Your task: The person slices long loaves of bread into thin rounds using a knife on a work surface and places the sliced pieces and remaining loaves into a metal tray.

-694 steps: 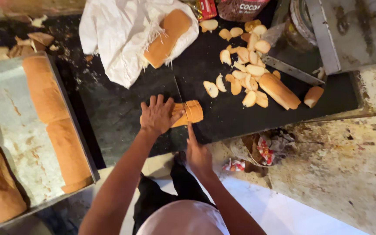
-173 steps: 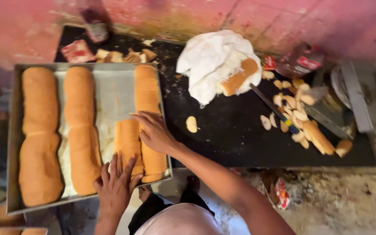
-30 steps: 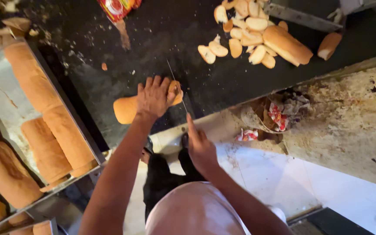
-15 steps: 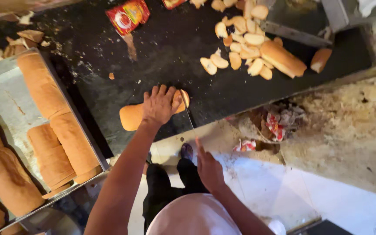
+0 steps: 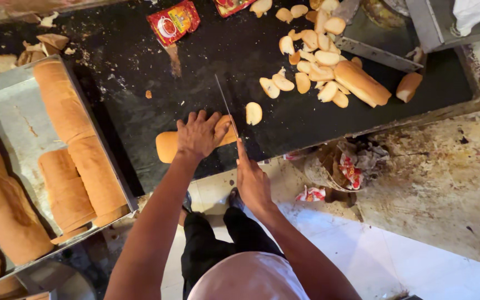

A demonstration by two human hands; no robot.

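Holding several long loaves (image 5: 62,105) side by side, some cut short, the metal tray (image 5: 12,119) sits at the left edge of the black tabletop (image 5: 134,72). On the far side of the tabletop lies a pile of bread slices (image 5: 312,61) with a half loaf (image 5: 362,83) and a bread end (image 5: 408,86) beside it, a red packet (image 5: 173,21) farther left. Compared with half a second ago, a fresh slice (image 5: 254,113) now lies just right of the knife (image 5: 226,105), and the right hand has moved up to the tabletop edge. Left hand (image 5: 198,135) is pressed flat, fingers spread, on top of the loaf being cut (image 5: 168,146), which lies across the near part of the tabletop. Right hand (image 5: 251,178) is closed around the knife handle, arm reaching forward from below, blade standing edge-down at the right end of that loaf, beside the left fingertips. A crumpled wrapper pile (image 5: 351,164) sits on the floor below.
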